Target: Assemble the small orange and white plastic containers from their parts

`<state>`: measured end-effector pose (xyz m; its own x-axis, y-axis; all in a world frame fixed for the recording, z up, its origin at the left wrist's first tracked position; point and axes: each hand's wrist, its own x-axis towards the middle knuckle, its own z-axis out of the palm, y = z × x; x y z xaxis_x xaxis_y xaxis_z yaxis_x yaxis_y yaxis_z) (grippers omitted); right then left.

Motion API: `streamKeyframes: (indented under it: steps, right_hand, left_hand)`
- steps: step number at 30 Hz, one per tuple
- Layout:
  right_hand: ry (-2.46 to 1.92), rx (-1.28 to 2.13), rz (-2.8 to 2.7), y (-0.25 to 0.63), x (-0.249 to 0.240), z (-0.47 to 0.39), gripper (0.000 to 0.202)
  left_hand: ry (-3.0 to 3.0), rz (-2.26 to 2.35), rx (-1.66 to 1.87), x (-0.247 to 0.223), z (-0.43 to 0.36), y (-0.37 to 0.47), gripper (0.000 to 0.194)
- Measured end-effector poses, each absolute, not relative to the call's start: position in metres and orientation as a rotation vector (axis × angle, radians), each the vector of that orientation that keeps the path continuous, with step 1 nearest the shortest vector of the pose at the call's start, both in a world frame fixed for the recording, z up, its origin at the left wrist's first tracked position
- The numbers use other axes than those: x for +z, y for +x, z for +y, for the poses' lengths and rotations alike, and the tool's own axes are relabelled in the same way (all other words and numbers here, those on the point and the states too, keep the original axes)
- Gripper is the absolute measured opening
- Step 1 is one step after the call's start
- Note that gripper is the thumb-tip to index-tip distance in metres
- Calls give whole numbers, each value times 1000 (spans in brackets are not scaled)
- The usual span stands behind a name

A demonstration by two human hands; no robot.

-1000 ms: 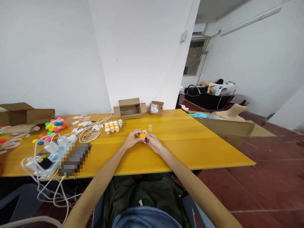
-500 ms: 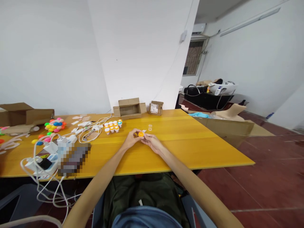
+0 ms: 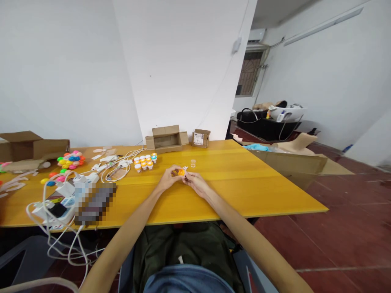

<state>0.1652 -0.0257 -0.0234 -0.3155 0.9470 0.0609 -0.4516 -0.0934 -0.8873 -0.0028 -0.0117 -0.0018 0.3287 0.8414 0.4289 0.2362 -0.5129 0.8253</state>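
Between both hands is a small round orange cap (image 3: 181, 172), held just above the table. My left hand (image 3: 169, 178) pinches its left side with thumb and forefinger. On the cap's right side, the fingers of my right hand (image 3: 195, 182) close on it. A small white figure with dark spots (image 3: 185, 168) shows right behind the cap; whether it is fixed to the cap or standing on the table I cannot tell. A clear plastic cup (image 3: 193, 163) stands on the table just beyond my right hand. Several white-and-orange capped containers (image 3: 143, 162), one with a teal band, stand grouped to the left.
Open cardboard boxes (image 3: 167, 140) and a smaller labelled box (image 3: 200, 138) stand at the table's back. Left on the wooden table (image 3: 244, 183) lie white cables (image 3: 117, 175), a power strip (image 3: 69, 211), a blurred-out dark object (image 3: 96, 204) and colourful plastic balls (image 3: 71, 160).
The orange cap has tilted slightly between my fingers, and more of the spotted figure shows behind it. Both hands stay almost in place.
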Motion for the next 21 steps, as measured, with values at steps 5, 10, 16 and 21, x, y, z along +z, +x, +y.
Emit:
streamKeyframes:
  steps: [5, 10, 16, 21]
  right_hand:
    - [-678, 1647, -1069, 165, -24, -25, 30]
    - [-669, 1653, -1096, 165, -23, -26, 30]
    - [-665, 1655, -1135, 165, -24, -26, 39]
    - [-705, 1639, -1158, 164, -26, -23, 40]
  left_hand:
    - [1947, 971, 1167, -3, -11, -3, 29]
    - [1947, 966, 1172, -4, -11, -4, 27]
    - [1954, 919, 1162, -2, -12, -7, 28]
    - [1933, 891, 1146, -1, -12, -8, 26]
